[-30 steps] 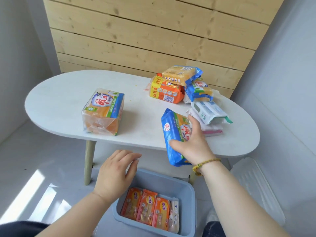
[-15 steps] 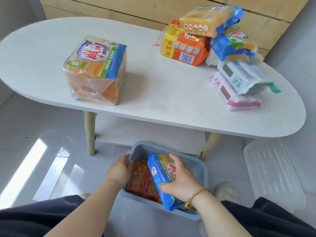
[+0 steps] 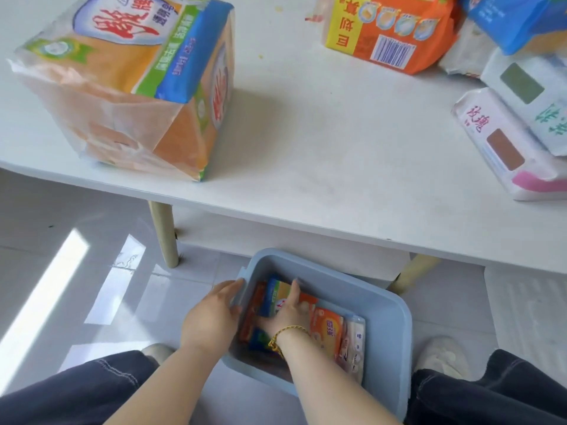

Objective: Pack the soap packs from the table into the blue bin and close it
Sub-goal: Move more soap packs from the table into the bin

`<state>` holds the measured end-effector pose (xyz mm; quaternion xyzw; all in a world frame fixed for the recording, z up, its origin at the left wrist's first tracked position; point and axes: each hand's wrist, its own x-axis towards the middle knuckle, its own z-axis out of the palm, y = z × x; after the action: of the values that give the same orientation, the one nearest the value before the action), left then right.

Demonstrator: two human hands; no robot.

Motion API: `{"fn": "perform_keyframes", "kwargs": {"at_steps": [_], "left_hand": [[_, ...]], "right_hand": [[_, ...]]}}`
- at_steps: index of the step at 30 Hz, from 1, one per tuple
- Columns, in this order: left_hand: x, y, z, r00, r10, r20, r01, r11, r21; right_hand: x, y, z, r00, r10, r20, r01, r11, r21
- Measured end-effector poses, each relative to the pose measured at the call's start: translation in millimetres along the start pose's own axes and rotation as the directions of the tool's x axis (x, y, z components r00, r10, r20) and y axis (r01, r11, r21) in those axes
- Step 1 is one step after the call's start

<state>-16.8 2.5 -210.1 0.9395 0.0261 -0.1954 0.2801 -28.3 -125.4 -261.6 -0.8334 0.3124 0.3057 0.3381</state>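
Only the head view to go on, so here goes. The blue bin (image 3: 402, 326) sits on the floor just below the near edge of the tabletop (image 3: 306, 142), between the person's knees. The left hand (image 3: 211, 314) grips the bin's left wall, fingers curled over the rim. The right hand (image 3: 285, 312) is down inside, holding a blue soap pack (image 3: 276, 291) with fingers across its top, on top of the orange packs (image 3: 326, 331) and beside a white pack (image 3: 352, 342) standing in a row.

On the tabletop, not yet packed: a big multipack (image 3: 132, 81) at the near left edge, an orange-yellow pack (image 3: 386, 35) and a blue one (image 3: 515, 19) at the far edge, and a pink-trimmed pack (image 3: 506, 148) under a green-printed pack (image 3: 534, 96) at the right edge. What looks like the lid (image 3: 527, 305) lies on the floor to the right.

My worry: the bin looks small for all this. If the blue pack stays lying across the upright row, the stack builds high fast, and that fat multipack may keep the lid from closing. The film wrappers also look slick, so they could slide when stacked
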Motion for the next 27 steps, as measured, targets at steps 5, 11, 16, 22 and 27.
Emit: {"fn": "perform_keyframes", "kwargs": {"at_steps": [5, 11, 16, 22, 27], "left_hand": [[0, -3, -1, 1.0, -0.005, -0.008, 0.005, 0.999, -0.044], [-2, 1, 3, 0.992, -0.104, 0.073, 0.118, 0.968, -0.22], [-6, 3, 6, 0.988, -0.124, 0.087, 0.144, 0.948, -0.284], [-7, 4, 7, 0.988, -0.131, 0.08, 0.148, 0.952, -0.267], [-6, 4, 9, 0.989, -0.129, 0.067, 0.142, 0.957, -0.255]], "right_hand": [[8, 1, 14, 0.997, -0.071, 0.026, 0.073, 0.995, -0.07], [34, 0, -10, 0.956, -0.282, 0.085, 0.294, 0.926, -0.236], [44, -2, -20, 0.941, -0.214, 0.261, 0.276, 0.933, -0.232], [45, 10, -27, 0.941, -0.203, 0.271, 0.254, 0.952, -0.17], [42, 27, -32, 0.945, -0.091, 0.315, 0.159, 0.967, -0.199]]}}
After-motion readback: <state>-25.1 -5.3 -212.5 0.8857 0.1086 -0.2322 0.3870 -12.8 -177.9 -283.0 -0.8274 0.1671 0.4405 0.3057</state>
